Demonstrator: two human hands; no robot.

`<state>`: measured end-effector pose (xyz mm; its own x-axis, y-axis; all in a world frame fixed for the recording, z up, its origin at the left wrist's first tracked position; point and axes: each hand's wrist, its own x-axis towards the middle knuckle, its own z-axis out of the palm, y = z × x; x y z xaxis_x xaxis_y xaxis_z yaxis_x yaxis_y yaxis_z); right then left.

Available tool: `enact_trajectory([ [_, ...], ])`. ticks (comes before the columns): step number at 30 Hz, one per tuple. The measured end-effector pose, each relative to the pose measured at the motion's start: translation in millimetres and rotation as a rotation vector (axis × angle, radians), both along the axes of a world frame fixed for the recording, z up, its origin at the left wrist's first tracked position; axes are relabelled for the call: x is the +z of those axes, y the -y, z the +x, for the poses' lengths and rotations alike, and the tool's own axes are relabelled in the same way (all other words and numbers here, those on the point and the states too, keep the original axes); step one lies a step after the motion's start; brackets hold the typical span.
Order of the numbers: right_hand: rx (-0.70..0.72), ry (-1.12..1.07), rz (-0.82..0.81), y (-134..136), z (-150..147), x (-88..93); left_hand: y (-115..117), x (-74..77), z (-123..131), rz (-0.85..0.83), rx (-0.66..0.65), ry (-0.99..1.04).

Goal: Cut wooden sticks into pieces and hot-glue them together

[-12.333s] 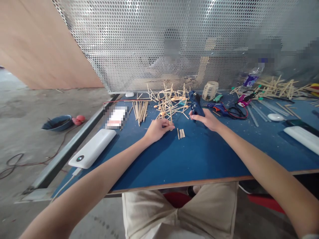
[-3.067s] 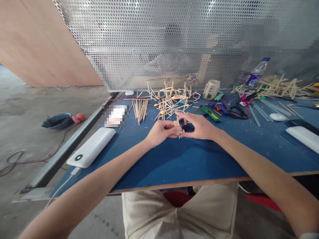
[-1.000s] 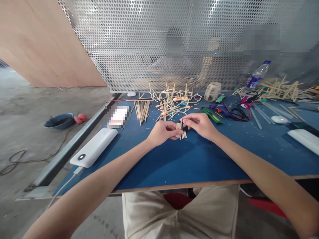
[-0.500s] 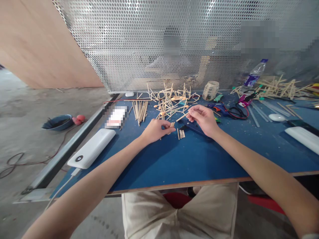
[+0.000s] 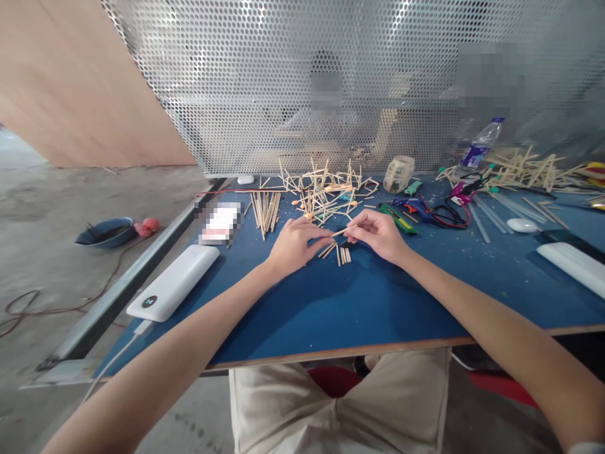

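My left hand (image 5: 295,243) and my right hand (image 5: 375,233) meet over the blue table (image 5: 378,296), and both pinch the ends of one short wooden stick (image 5: 338,232). Just below it several short cut sticks (image 5: 336,252) lie on the table. A dark blue tool shows partly under my right hand; I cannot make it out. Behind the hands stands a tangled structure of glued sticks (image 5: 328,189), with a bundle of long sticks (image 5: 266,210) to its left.
A white power bank (image 5: 174,282) lies at the table's left edge with a cable. A green cutter (image 5: 399,218), tape roll (image 5: 398,173), cords, a water bottle (image 5: 478,150) and more sticks lie at the back right. A perforated metal screen (image 5: 302,82) closes the far side.
My right hand has come down and left with the stick, and my left hand has let go of its small sticks and taken the stick's other end.
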<state>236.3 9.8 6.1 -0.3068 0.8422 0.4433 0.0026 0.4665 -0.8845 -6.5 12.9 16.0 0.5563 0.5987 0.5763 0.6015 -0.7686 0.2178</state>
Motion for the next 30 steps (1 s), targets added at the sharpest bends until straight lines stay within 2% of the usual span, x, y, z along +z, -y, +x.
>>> enact_trajectory([
  [6,-0.104,0.428,0.342,-0.1,15.6,9.6,-4.5,3.0,-7.0,-0.035,0.03,0.082],
  [8,-0.118,0.484,0.387,-0.4,17.6,10.2,-3.8,4.1,-7.6,-0.094,0.05,0.151],
  [14,-0.198,0.479,0.385,1.9,16.6,10.5,0.2,7.7,-6.2,-0.244,0.047,0.268],
  [23,-0.237,0.499,0.478,4.5,23.7,17.9,4.9,13.2,-4.2,-0.22,-0.08,0.217],
  [28,-0.137,0.651,0.4,2.8,25.5,24.4,2.3,10.0,-3.8,-0.227,-0.105,0.145],
  [30,-0.145,0.772,0.341,-0.4,34.3,31.1,0.0,9.9,-5.9,-0.27,-0.107,0.126],
])
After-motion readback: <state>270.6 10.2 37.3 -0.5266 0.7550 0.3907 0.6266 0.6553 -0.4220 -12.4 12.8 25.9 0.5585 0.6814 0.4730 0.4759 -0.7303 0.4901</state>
